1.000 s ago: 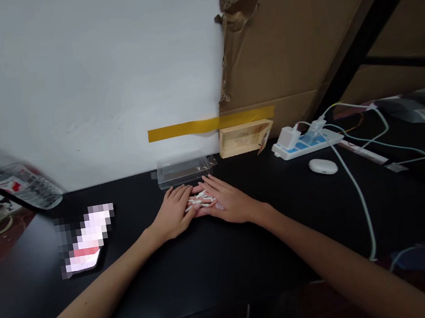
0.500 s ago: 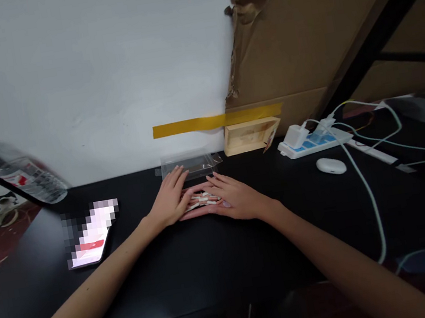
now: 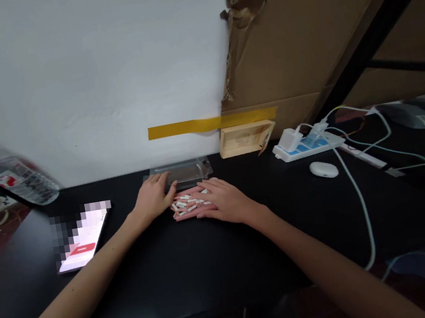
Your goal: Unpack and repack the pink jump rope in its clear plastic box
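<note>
A low pile of pink stick-like pieces with short white pieces among them [image 3: 187,204] lies on the black table. My right hand [image 3: 225,200] rests over its right end, fingers stretched out along the far side and thumb at the near side. My left hand [image 3: 153,196] is at the pile's far left, its thumb apart from the fingers. Those fingers reach the left part of a clear plastic case [image 3: 184,172] lying behind the pile. Whether they press on the case, I cannot tell.
At left are a phone [image 3: 83,238] with a lit screen and a clear bottle [image 3: 16,171]. A shallow wooden box [image 3: 247,139] leans at the back. To the right, a power strip [image 3: 307,145] with plugs and cables sits behind a white earbud case [image 3: 324,169].
My left hand has moved left, off the pile and onto the clear case, uncovering more pink and white pieces. My right hand stays at the pile's right end. The view has shifted slightly.
</note>
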The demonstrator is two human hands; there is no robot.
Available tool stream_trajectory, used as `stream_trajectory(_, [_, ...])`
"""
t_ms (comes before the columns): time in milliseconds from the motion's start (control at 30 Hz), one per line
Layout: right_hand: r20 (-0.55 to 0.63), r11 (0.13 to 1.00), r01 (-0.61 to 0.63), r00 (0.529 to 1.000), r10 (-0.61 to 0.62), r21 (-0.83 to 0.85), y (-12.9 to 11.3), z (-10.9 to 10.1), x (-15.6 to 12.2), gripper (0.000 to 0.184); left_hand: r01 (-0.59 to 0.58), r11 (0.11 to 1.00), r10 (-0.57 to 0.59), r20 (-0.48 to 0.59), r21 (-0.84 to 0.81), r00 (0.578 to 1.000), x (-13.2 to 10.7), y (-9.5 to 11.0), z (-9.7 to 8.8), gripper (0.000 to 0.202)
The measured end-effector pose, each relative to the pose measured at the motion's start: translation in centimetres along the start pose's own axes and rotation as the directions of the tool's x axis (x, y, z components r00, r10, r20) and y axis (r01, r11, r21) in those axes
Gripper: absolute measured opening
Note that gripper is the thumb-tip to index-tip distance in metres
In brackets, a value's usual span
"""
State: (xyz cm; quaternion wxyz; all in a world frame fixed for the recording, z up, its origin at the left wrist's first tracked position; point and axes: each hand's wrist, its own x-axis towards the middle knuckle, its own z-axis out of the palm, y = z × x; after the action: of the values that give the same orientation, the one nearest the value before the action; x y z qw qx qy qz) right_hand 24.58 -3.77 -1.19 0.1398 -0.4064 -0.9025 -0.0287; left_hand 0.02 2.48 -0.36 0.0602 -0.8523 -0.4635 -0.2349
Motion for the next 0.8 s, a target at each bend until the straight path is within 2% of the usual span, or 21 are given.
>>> stream_trajectory(133, [0.026, 1.000, -0.010, 1.000, 0.010, 0.015, 1.0, -1.1, -0.7, 0.057, 0.106, 0.993, -0.105, -0.017, 0.043, 0.994, 0.4, -0.9, -1.1, 0.040])
stream_trajectory(233, [0.053, 0.998, -0.034, 0.998, 0.031, 0.060, 2.4, -2.1, -1.5, 0.057, 0.060, 0.997, -0.060, -0.006, 0.039, 0.998, 0.6, -2.0, -1.0, 0.050])
stream_trajectory(300, [0.064, 0.995, -0.067, 0.996, 0.062, 0.075, 3.5, -2.8, -2.1, 0.056, -0.005, 0.999, 0.004, 0.045, 0.040, 0.999, 0.7, -2.7, -0.3, 0.063])
stream_trajectory(400, [0.071, 0.991, -0.098, 0.993, 0.092, 0.088, 5.0, -3.5, -2.8, 0.055, 0.000, 0.998, -0.012, 0.174, 0.069, 0.985, 0.5, -3.5, 0.9, 0.074])
stream_trajectory(467, [0.088, 0.986, -0.137, 0.988, 0.129, 0.094, 5.7, -3.4, -3.0, 0.059, 0.004, 0.996, -0.024, 0.242, 0.084, 0.970, 0.4, -3.8, 1.4, 0.071])
stream_trajectory(633, [0.121, 0.953, -0.299, 0.949, 0.292, 0.041, 5.9, -1.7, -2.8, 0.099, -0.051, 0.996, 0.026, 0.308, 0.073, 0.951, 0.4, -4.1, 0.9, 0.069])
stream_trajectory(700, [0.113, 0.958, -0.284, 0.954, 0.279, 0.033, 5.9, -1.2, -2.6, 0.098, -0.083, 0.996, 0.069, 0.308, 0.032, 0.949, 0.4, -4.3, 0.3, 0.068])
stream_trajectory(800, [0.107, 0.975, -0.213, 0.973, 0.205, 0.062, 6.3, -1.1, -2.6, 0.085, -0.140, 0.989, 0.146, 0.281, -0.041, 0.949, 0.5, -4.6, -0.8, 0.069])
